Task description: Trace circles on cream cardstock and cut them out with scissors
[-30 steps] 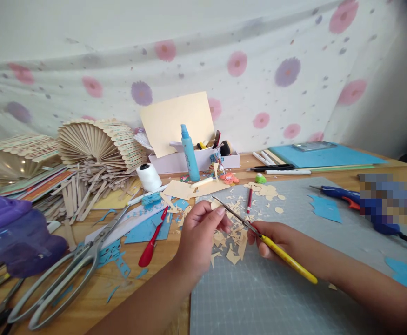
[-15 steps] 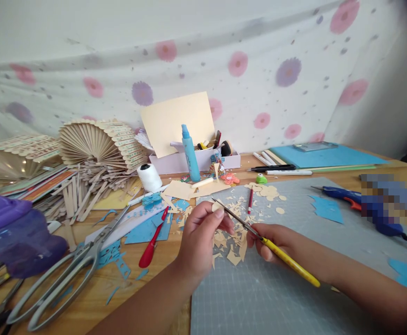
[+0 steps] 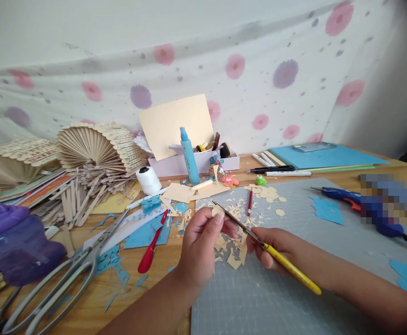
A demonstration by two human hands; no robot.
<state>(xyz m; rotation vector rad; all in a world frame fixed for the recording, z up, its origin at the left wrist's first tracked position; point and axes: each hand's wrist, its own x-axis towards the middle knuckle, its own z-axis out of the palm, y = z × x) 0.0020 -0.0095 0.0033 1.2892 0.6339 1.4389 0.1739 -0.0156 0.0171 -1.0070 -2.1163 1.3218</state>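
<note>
My left hand (image 3: 199, 242) pinches a small cream paper piece (image 3: 218, 211) between thumb and fingers, just above the grey cutting mat (image 3: 294, 288). My right hand (image 3: 276, 246) grips small yellow-handled scissors (image 3: 259, 242), whose thin blades point up and left and meet the paper piece. Below both hands lies a heap of cream paper scraps (image 3: 233, 251) on the mat.
Large grey scissors (image 3: 67, 274) and a red-handled tool (image 3: 150, 246) lie to the left among blue paper bits. A purple container (image 3: 11, 242) stands far left. Behind are a blue glue bottle (image 3: 189, 156), a white thread spool (image 3: 148, 180), stick fans (image 3: 95, 144), a supply box (image 3: 203, 160) and a blue glue gun (image 3: 343, 195).
Both hands have shifted slightly lower and the left hand has turned the paper piece against the scissor blades. The view has tilted a little.
</note>
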